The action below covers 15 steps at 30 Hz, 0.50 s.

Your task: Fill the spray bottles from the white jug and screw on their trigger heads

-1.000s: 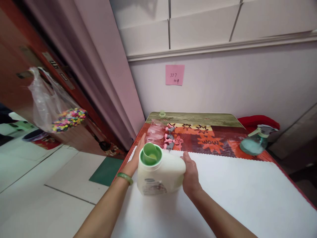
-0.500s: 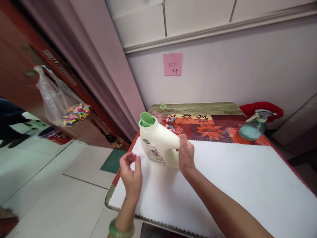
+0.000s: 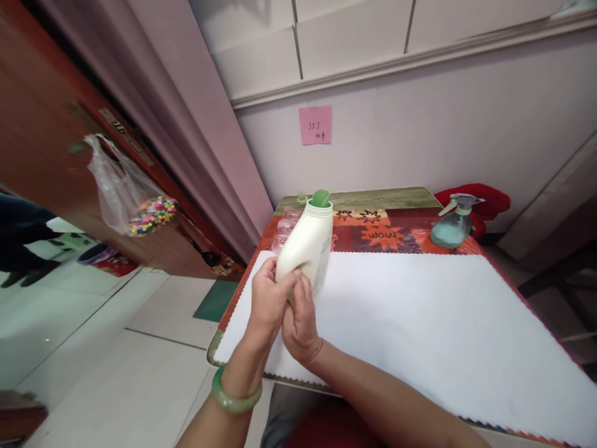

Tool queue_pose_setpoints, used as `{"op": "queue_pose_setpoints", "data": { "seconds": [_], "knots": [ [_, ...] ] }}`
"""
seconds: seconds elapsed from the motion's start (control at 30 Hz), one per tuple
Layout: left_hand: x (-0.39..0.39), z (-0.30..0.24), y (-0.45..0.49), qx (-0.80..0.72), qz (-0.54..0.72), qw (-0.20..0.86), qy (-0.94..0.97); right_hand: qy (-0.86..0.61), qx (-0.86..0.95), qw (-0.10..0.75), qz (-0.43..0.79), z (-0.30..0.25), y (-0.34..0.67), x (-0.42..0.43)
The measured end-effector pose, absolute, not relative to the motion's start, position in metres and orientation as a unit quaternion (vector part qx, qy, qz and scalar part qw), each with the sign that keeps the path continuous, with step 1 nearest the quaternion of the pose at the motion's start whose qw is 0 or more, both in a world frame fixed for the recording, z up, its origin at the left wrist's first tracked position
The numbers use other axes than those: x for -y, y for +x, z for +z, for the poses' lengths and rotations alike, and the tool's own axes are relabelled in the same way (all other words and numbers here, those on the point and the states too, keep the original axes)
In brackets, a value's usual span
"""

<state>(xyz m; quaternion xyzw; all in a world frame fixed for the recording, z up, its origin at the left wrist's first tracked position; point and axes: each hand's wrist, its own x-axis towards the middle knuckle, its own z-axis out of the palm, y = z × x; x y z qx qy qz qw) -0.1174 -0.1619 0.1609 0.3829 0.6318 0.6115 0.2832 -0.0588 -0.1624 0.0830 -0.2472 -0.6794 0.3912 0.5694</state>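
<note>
A cream plastic detergent bottle [image 3: 308,239] is held up over the white mat, uncapped, its neck pointing away from me. A green pouring spout [image 3: 320,198] sticks up from its mouth. My left hand [image 3: 269,297] is closed around the handle end, thumb on top, with a green bangle on its wrist. Right beside it, my right hand [image 3: 300,320] also grips that end, its fingers bent against the bottle. The two hands touch, and parts of their fingers are hidden.
The white mat [image 3: 401,323] covers most of the small table. Toward the wall lie clear plastic bottles [image 3: 288,225] and a green ring-shaped cap [image 3: 302,200]. A spray bottle [image 3: 452,225] stands at right. A bag of beads [image 3: 152,214] hangs from the door handle.
The bottle has turned from pointing left to pointing away from me, so its printed front label is out of sight. My left hand, previously free, has taken hold of it beside my right.
</note>
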Motion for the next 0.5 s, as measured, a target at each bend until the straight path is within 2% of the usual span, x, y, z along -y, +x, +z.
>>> {"op": "queue_pose_setpoints", "data": {
  "seconds": [0.2,0.27,0.4,0.5],
  "knots": [
    [0.143,0.127,-0.168,-0.641,0.646,0.193,0.366,-0.129,0.768,0.515,0.359,0.081,0.01,0.136],
    [0.14,0.115,-0.187,-0.636,0.655,0.184,0.365,-0.206,0.729,0.542,0.365,0.071,0.05,0.124],
    [0.134,0.103,-0.219,-0.616,0.664,0.217,0.365,-0.448,0.559,0.588,0.375,0.046,0.138,0.064],
    [0.127,0.1,-0.229,-0.6,0.665,0.256,0.363,-0.576,0.497,0.595,0.261,0.033,0.203,-0.002]
  ]
}}
